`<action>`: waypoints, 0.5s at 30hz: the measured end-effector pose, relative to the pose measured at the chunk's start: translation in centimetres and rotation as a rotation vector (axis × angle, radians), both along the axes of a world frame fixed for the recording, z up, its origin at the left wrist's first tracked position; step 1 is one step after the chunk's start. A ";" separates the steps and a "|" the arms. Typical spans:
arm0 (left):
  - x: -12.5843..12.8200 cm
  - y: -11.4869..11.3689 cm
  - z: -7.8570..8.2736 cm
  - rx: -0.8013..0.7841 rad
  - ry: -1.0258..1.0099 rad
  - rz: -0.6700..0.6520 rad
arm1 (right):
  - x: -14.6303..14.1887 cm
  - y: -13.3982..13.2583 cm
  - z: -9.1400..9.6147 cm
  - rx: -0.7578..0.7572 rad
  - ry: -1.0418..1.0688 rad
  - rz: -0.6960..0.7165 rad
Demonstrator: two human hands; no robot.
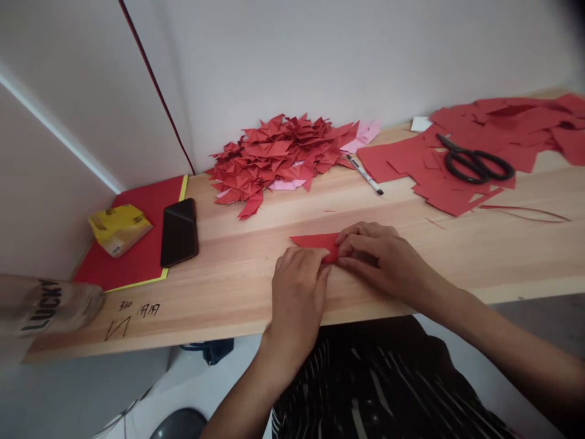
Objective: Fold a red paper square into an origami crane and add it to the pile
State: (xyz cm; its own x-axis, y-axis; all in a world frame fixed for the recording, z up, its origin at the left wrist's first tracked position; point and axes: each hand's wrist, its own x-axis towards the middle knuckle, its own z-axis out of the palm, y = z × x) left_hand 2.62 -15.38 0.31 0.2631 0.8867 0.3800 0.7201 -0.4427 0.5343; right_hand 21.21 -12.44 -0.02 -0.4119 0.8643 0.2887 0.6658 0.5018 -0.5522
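Note:
A piece of red paper (315, 240) lies on the wooden table near its front edge, folded to a pointed corner on the left. My left hand (299, 277) pinches its near edge between thumb and fingers. Close beside it, my right hand (381, 253) grips the right end of the same paper, fingertips almost meeting the left thumb. Both hands cover much of the paper, so its full shape is hidden. Behind them is a heap of folded red paper pieces (278, 149), with a few pink ones among them.
Black-handled scissors (478, 166) rest on loose red paper sheets (498, 131) at the right. A pen (364, 175) lies beside the heap. To the left are a black phone (179, 233), a yellow packet (119, 227) on a red sheet (150, 195), and a clear bottle (55, 305).

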 end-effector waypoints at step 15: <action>1.1 0.2 0.5 -0.142 -0.113 0.092 | -0.2 -0.4 0.5 -0.023 -0.038 -0.029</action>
